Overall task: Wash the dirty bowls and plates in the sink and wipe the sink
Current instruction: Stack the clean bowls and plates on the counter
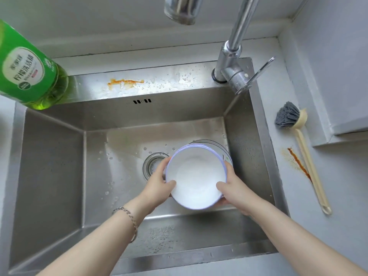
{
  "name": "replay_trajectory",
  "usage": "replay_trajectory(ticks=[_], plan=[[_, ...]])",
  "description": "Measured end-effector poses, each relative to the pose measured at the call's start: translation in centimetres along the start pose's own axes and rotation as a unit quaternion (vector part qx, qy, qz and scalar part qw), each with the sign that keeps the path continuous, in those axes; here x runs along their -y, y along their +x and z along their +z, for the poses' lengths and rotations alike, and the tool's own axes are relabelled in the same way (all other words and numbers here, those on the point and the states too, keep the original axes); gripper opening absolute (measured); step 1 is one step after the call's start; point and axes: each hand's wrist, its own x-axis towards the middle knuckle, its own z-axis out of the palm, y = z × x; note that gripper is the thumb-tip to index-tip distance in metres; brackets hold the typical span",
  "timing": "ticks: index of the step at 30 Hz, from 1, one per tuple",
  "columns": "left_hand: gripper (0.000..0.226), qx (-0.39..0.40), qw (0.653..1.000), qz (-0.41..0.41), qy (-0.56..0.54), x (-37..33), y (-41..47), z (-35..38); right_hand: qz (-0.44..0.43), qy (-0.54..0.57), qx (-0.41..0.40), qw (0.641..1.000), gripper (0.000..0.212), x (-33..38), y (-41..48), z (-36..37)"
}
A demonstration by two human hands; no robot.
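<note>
Head camera: left hand (159,182) and right hand (235,188) grip a white bowl (197,176) between them, thumbs over its rim, low in the sink (51,166). Best, I judge: hook both thumbs firmly, then rinse under the spout (182,10) beyond the hands.

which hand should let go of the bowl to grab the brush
Right. The brush lies on the counter to the right of the sink, nearest the right hand. The left hand grips the bowl on its far side and could hold it alone.
</note>
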Motion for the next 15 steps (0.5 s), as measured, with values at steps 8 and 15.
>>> replay_trajectory(ticks=[8,15], plan=[[0.087,-0.066,0.979,0.182,0.068,-4.7,-9.5,-9.8,-0.205,-0.133,0.026,0.969,0.075,8.9,-8.3,6.2],[0.086,-0.163,0.93,0.323,0.062,-6.9,-17.2,-18.7,-0.387,-0.126,0.041,0.913,0.078,15.4,-13.1,13.7]])
